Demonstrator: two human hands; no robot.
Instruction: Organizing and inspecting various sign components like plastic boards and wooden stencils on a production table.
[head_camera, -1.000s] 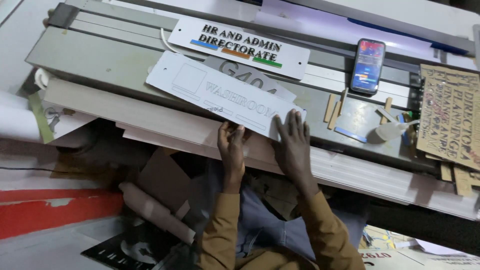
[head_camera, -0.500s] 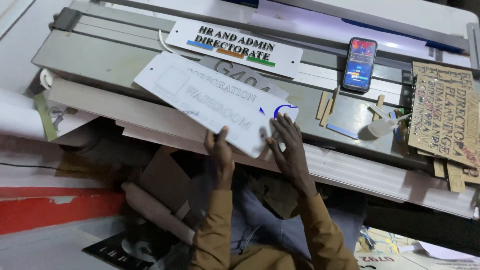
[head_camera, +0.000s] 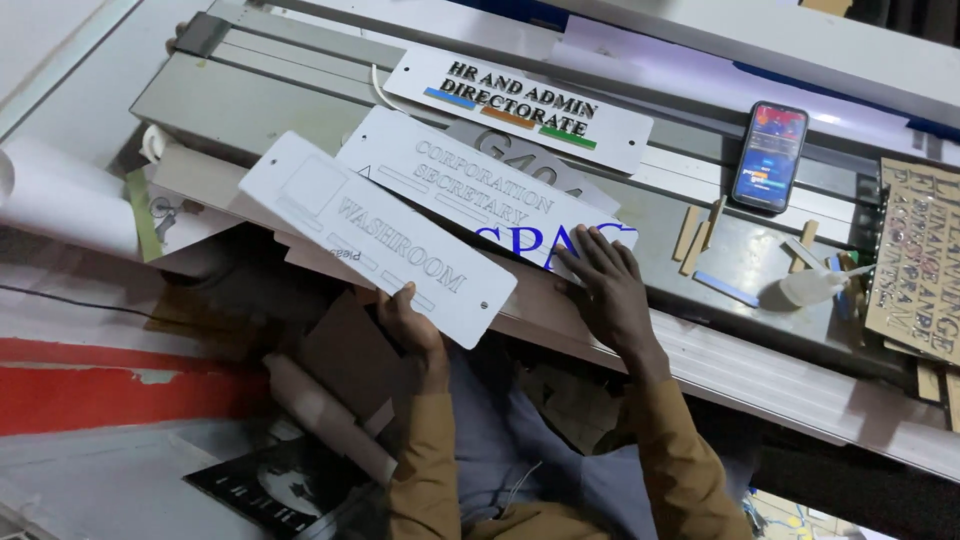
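Note:
My left hand (head_camera: 412, 325) grips the near edge of a long white sign plate (head_camera: 350, 225) and holds it tilted off the bench, toward the left. Beneath where it lay, a second white engraved plate (head_camera: 470, 185) now shows, lying on the grey bench. My right hand (head_camera: 600, 285) rests flat on that second plate's near right end, fingers spread, beside blue cut-out letters (head_camera: 540, 240). A grey number piece (head_camera: 520, 155) pokes out behind the second plate.
A third white sign with black lettering and coloured bars (head_camera: 520, 95) lies further back. A phone (head_camera: 770, 155) with a lit screen, small wooden strips (head_camera: 695, 235), a white glue bottle (head_camera: 810, 285) and a brown cut-out board (head_camera: 925, 270) sit right. Paper rolls (head_camera: 60, 195) lie left.
My left hand has taken the top white plate and slid it left and toward me, uncovering the second plate and blue letters. My right hand moved right onto the uncovered plate.

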